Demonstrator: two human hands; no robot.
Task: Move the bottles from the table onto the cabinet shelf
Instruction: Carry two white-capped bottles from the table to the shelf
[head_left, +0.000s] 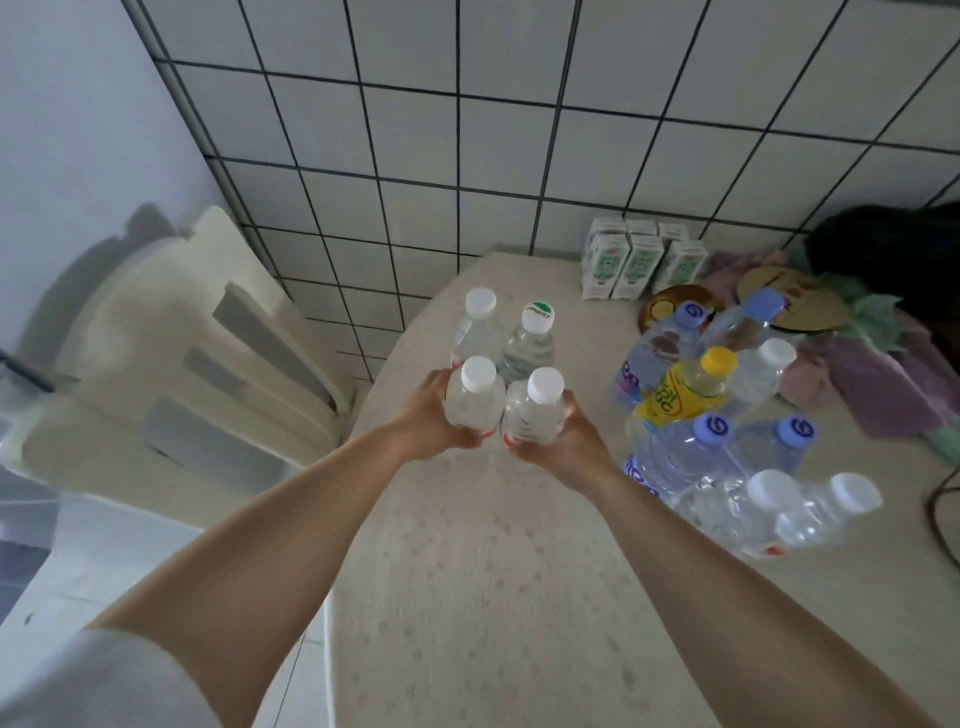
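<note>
Head view: clear bottles in both hands.

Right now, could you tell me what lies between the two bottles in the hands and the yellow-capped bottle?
In the head view, only bare table lies between the held bottles and the yellow-capped bottle.

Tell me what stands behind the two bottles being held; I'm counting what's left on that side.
Two more clear bottles: one white-capped, one with a green-marked cap. The held bottles and cover their lower parts, so anything low behind stays unseen.

White tiled wall, cream chair alongside
</note>
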